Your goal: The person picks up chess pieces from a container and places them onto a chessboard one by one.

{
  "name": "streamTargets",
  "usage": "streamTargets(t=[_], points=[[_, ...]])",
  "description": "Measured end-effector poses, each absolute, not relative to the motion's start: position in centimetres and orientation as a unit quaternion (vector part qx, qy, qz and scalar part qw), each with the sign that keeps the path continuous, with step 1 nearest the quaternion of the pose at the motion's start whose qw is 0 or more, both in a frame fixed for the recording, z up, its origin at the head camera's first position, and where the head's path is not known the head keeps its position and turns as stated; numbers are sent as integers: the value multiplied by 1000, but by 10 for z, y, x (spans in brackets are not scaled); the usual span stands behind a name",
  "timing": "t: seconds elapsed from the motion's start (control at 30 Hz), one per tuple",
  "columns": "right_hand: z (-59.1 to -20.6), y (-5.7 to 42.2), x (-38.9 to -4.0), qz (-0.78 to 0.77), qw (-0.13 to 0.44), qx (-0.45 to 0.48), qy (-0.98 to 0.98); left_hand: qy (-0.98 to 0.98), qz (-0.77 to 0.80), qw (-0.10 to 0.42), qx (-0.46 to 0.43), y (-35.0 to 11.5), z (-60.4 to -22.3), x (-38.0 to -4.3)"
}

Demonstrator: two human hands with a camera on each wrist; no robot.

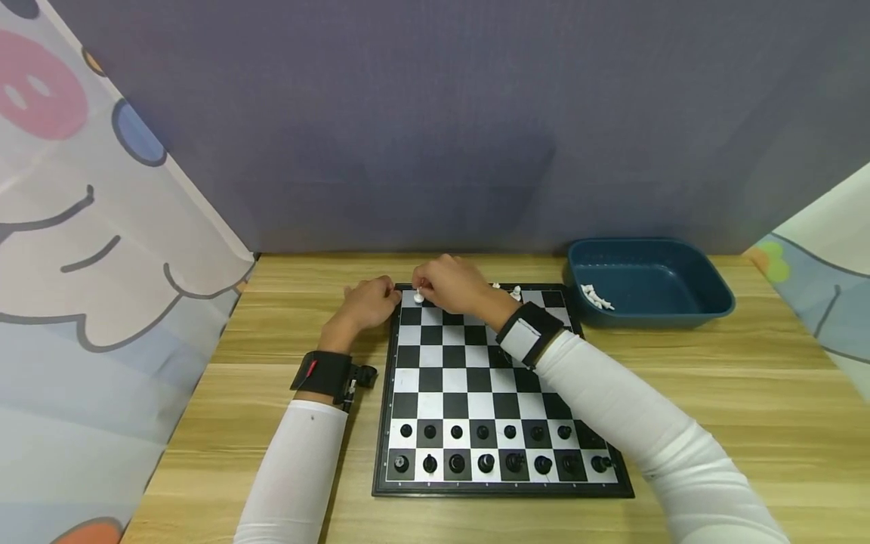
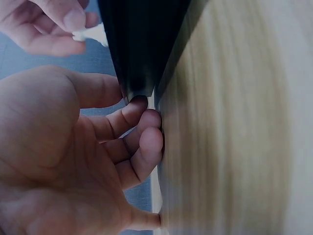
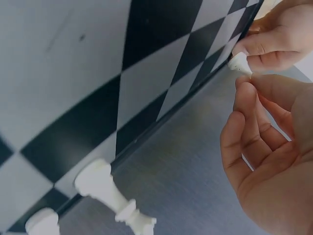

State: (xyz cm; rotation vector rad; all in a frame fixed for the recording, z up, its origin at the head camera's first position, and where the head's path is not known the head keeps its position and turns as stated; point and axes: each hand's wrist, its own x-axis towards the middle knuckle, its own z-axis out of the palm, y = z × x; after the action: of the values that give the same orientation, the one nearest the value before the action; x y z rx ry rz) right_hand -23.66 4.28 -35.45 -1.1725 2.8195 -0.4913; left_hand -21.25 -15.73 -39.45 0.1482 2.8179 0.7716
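At the far left corner of the black-and-white chessboard (image 1: 430,355), my right hand (image 1: 451,285) pinches a white chess piece (image 1: 418,297) by its top between thumb and fingertips. The right wrist view shows the base of that piece (image 3: 238,62) at the board, close to the other hand; its exact kind cannot be told. My left hand (image 1: 370,304) grips the board's corner, thumb on one side and a finger curled against the other, as the left wrist view shows. Two white pieces stand on the far row, one of them a tall piece (image 3: 112,196).
A dark blue bin (image 1: 652,310) stands right of the board's far corner, with several white pieces (image 1: 596,297) lying inside. Two rows of black pieces (image 1: 485,462) stand along the near side. Behind the wooden table (image 1: 285,302) rises a grey panel (image 1: 408,151).
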Motion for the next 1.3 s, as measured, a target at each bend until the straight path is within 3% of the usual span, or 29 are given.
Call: streamTargets(t=[0.8,1.3], points=[[-361,29,-238,-137,15,-377,916,957,265,105,59,-154,-393,-213],[-318,97,-232,-239,-31,-309,920,954,274,113,52,-158,-394,-210]])
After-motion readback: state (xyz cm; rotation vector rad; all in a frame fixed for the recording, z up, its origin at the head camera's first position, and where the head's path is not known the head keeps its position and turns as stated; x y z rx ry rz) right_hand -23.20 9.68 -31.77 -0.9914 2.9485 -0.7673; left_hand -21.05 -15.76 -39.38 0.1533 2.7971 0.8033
